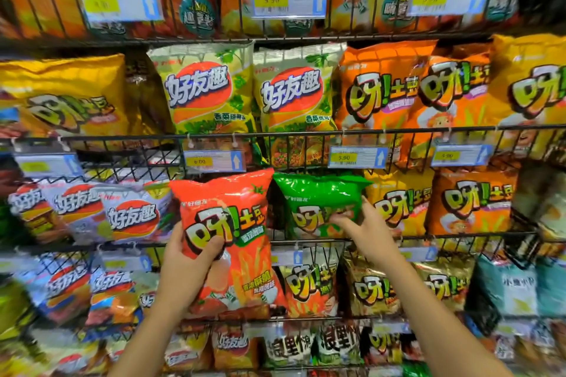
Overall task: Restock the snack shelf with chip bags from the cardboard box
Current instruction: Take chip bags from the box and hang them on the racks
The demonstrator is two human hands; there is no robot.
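Stock check: red bag point(232, 217) gripped at left edge by left hand point(186, 257), thumb across front, raised before shelf point(428, 236). Green bag point(315, 199) on shelf, pinched by right hand point(364, 232). Judged light, puffed, slippery, crushable; best held by seams, not squeezed.

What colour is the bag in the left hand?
The bag is orange-red; head view.

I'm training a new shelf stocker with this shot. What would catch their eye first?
A red chip bag, gripped by the left hand, stands out at centre before the wire shelves. Beside it, the right hand grips a green chip bag at the shelf front. Price tags with yellow patches hang from the rails.
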